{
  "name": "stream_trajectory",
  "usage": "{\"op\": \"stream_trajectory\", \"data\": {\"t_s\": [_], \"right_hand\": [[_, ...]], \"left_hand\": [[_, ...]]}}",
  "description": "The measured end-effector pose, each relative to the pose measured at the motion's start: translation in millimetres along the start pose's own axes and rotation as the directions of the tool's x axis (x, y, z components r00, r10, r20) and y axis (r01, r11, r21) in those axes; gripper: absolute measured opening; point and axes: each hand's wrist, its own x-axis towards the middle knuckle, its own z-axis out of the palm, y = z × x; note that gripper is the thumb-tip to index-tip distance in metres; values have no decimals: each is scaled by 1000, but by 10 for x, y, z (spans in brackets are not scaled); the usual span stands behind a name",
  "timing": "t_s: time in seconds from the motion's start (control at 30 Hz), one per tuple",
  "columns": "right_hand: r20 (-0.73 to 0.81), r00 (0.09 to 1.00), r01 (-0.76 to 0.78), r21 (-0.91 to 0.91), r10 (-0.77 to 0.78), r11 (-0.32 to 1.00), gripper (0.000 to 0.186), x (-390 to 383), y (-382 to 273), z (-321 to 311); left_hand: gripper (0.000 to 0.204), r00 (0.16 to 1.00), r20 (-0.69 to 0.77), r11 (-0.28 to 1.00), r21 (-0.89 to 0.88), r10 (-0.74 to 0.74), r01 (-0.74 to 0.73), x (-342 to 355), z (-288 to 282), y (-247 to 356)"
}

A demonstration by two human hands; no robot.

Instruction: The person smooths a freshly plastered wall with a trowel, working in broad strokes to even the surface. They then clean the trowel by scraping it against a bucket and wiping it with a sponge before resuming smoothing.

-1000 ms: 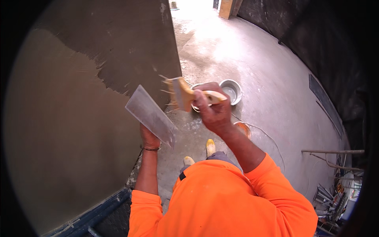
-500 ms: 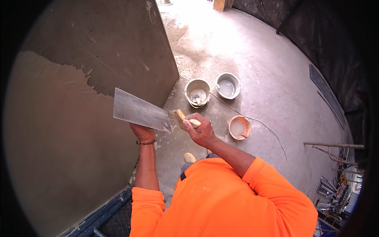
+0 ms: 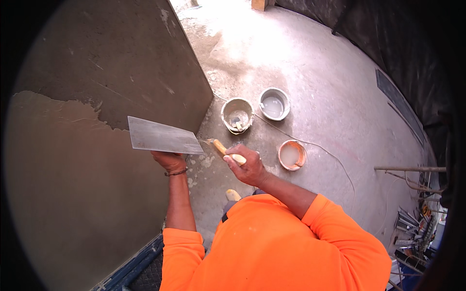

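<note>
Beside the partly coated wall (image 3: pixel 97 203): one trowel (image 3: pixel 165 138), left hand (image 3: pixel 170 160) gripping it from behind; one brush (image 3: pixel 220 147), right hand (image 3: pixel 247 166) with fingers closed round it near the trowel's end, where a hard flick could spatter the floor (image 3: pixel 330 116).

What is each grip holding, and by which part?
The right grip holds a brush by its handle. The left grip holds a broad trowel; the exact hold is hidden behind the blade.
</note>
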Motion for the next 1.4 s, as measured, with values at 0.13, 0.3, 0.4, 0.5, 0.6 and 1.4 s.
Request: {"op": "stream_trajectory", "data": {"t_s": [0.13, 0.3, 0.4, 0.5, 0.6, 1.4], "right_hand": [[1, 996, 90, 53, -90, 995, 19, 45, -106, -51], [143, 971, 195, -17, -191, 981, 25, 80, -150, -26], [242, 938, 282, -114, -249, 953, 32, 26, -97, -138], [323, 836, 469, 1, -444, 883, 37, -49, -106, -173], [378, 805, 495, -5, -457, 869, 35, 11, -96, -5], [-589, 356, -841, 136, 726, 523, 23, -1743, 2819, -325]], "left_hand": [[64, 999, -33, 977, -212, 24, -30, -2, 49, -80], [63, 999, 48, 948, -317, 20, -3, 32, 49, -157], [63, 988, 131, 924, -362, -79, 122, 65, -106, -181], [64, 955, 190, 900, -332, -229, 282, 32, -232, -242], [62, 896, 273, 870, -261, -349, 418, -107, -269, -317], [46, 725, -217, 325, 785, -654, 528, -294, -1069, -1696]]}}
